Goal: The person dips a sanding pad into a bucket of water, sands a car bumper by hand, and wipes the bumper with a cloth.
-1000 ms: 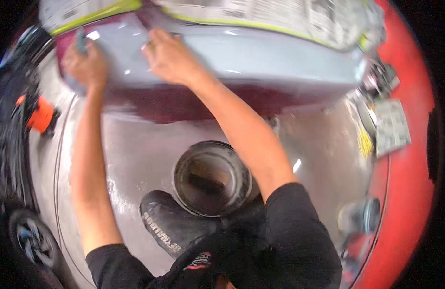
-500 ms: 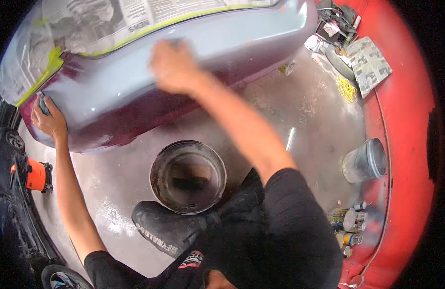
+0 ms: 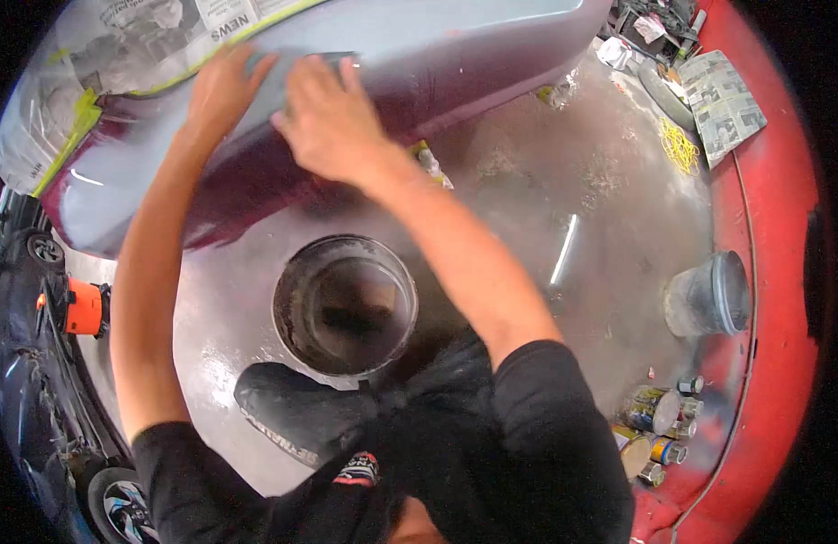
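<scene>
A long car bumper in pale grey primer, with dark maroon along its lower side, lies across the top of the head view. My right hand is on its upper face, fingers bent over a dark sanding pad that shows only at the edge. Just left of it, my left hand is against the primed surface near the masked edge. Its thumb and fingers are partly curled and blurred; a greyish patch shows between them, and I cannot make out what they hold.
Newspaper and yellow-green tape mask the part behind the bumper. A dark bucket stands on the floor by my knee. To the right are a grey bucket, several cans, yellow cord and a red panel.
My left hand has moved from the bumper's left end up and right, close to my right hand. The right hand has shifted slightly right, and the camera view has turned a little.
</scene>
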Motion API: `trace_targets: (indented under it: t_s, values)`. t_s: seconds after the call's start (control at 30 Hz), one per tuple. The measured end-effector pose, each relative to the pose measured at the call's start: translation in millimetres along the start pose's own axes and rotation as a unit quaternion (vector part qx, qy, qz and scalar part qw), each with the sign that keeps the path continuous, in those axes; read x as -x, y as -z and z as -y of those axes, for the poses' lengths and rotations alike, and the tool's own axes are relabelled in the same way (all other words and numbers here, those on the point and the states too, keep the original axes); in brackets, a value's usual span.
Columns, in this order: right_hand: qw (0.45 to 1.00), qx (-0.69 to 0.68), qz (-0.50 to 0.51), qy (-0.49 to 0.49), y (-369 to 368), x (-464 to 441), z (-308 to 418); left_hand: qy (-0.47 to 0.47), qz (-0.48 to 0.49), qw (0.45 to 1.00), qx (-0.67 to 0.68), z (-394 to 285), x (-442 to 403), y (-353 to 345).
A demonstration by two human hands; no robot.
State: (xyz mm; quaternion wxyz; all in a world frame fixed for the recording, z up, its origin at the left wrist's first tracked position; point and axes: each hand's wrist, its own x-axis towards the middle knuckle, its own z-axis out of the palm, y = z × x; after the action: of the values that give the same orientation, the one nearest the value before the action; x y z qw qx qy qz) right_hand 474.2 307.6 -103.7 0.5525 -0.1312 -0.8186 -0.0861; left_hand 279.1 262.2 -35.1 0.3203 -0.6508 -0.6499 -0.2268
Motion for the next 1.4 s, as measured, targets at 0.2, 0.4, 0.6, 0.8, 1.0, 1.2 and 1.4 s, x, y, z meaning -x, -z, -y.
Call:
trace_targets:
  t_s: [0.2,0.4,0.6,0.8,1.0,1.2,1.4]
  values:
    - [0.991,0.002,0.08,-0.109,52,4,-100,-0.106,0.02,0.994,-0.023,-69,-114,-64]
    - [0.975,0.114,0.055,-0.182,20,8,-54,-0.082,0.046,0.996,0.008,-63,-83,-21]
    - [1.0,-0.003,0.02,0.002,38,42,-77,-0.002,0.006,0.996,0.086,11,6,24]
    - [0.98,0.145,0.013,-0.132,70,32,-197,0.031,0.0,0.998,0.062,11,2,23]
    - [0.953,0.081,-0.104,-0.271,30,27,-138,0.033,-0.017,0.998,0.05,12,1,22]
    - [0.987,-0.137,-0.021,-0.076,-24,35,45,0.029,-0.009,0.997,0.07,-1,3,34]
    - [0.983,0.065,-0.083,-0.149,38,30,-118,0.012,-0.036,0.998,0.055,2,-1,27]
